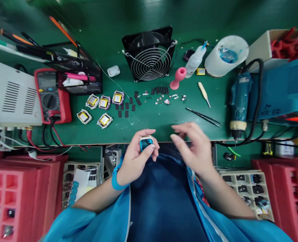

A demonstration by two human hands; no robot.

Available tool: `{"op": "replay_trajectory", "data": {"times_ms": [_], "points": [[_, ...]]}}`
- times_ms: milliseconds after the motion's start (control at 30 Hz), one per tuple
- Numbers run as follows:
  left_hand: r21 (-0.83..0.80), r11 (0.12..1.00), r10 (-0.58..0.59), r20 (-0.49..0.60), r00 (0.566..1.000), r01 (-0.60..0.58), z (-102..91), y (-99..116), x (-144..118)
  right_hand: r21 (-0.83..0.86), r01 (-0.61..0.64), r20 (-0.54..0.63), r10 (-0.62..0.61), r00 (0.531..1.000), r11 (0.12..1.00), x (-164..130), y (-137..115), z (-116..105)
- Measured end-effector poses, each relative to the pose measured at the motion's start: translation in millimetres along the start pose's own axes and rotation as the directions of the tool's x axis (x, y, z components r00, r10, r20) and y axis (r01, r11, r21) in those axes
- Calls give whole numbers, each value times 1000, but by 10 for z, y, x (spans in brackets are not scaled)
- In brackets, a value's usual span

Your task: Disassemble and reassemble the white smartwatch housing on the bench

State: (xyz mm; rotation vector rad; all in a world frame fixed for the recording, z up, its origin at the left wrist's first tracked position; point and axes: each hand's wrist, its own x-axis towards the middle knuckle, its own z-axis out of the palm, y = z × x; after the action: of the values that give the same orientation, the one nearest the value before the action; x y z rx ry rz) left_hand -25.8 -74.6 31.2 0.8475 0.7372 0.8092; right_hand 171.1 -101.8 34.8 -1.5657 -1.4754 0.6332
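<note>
In my left hand (136,156) is a small smartwatch case (146,144) with a pale frame and a dark blue-tinted face, which my thumb presses. My right hand (194,146) hovers at the bench edge, its thumb and fingers apart with nothing seen between them. Beyond it on the green bench (149,124) lie black tweezers (204,117) and a pale-handled blade tool (204,94). Several open watch cases with yellow batteries, such as this one (118,97), sit to the left, beside small black pads (127,106).
A black fan (150,55) stands at the back, near a pink holder (178,78), a clear bottle (195,60) and a white tub (226,55). At left is a red multimeter (52,95); at right, a blue electric screwdriver (239,101). Foam trays (25,188) flank my lap.
</note>
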Motion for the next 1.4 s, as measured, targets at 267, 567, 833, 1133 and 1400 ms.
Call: {"op": "replay_trajectory", "data": {"times_ms": [267,567,833,1133,1400], "points": [[-173,963,-202,38,979,205,-98,189,-9,-705,32,-6,-51,999,708,130,678,-616],[50,986,-163,96,982,159,-98,205,-26,-328,-230,-143,192,971,916,124,552,-490],[-144,968,-178,169,969,203,-106,137,-41,268,-228,-175,280,944,936,64,353,-276],[-215,949,-206,133,970,231,-51,136,9,197,-146,-177,181,967,970,-85,353,-303],[-349,885,-262,172,950,308,99,131,-51,542,-27,-115,106,988,840,-161,-164,-71]]}}
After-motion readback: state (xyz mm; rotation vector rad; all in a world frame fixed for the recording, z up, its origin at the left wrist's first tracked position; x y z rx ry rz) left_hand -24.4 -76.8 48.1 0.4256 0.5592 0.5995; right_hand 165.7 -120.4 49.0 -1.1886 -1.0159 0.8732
